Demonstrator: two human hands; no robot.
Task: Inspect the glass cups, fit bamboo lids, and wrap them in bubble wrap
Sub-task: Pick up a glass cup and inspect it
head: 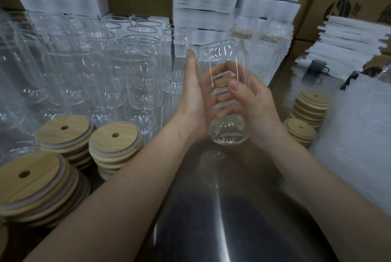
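1. Now, from the head view, the glass cup (225, 92) is the landmark. It is lifted just clear of the steel counter (211, 194), its base towards the person and its open mouth tipped up and away. It carries no lid.
2. Left hand (193, 101): the palm lies against the cup's left wall, the thumb points up beside the rim, and the fingers show through the glass, curled round the far side.
3. Right hand (256, 103): the thumb presses the near wall at mid-height and the fingers wrap behind, so both hands hold the cup.
4. Left of the cup stand rows of bare glass cups (135, 67). Nearer the person on that side are stacks of bamboo lids (115, 141).
5. Right of the cup sits another lid stack (311, 103), and beyond that a pile of bubble wrap (355, 130). Behind the cup stand wrapped cups (264, 54), already lidded.
6. Judgement: this looks like the inspection step, with lid and wrap not yet done.
7. Handling: the cup is rigid, thin-walled, smooth and likely slippery, and it would chip on the steel. Hold it round the straight body, not by the rim, and keep it away from the neighbouring glasses while turning it.
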